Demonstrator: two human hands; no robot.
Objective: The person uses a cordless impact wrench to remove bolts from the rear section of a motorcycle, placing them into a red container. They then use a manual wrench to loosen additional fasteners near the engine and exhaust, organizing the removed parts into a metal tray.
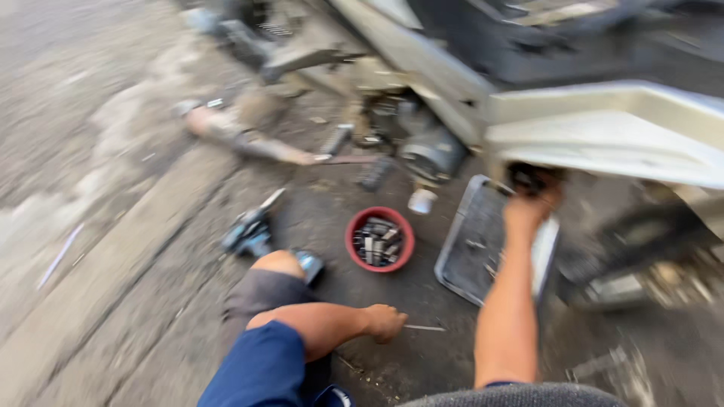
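Red round bowl [379,239] of metal sockets far of fisted left hand [386,322]; right hand [530,205] grips dark part [526,178] over grey tray [461,240]

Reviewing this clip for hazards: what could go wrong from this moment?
The right hand grips a dark part under the pale body panel; a slip could scrape knuckles. Directly below sits the metal tray, which a dropped part might hit. The red bowl of sockets lies near the left hand and knee, easily tipped.

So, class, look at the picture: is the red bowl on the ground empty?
No: the red bowl holds a heap of small grey metal pieces, sitting on the ground beside the metal tray.
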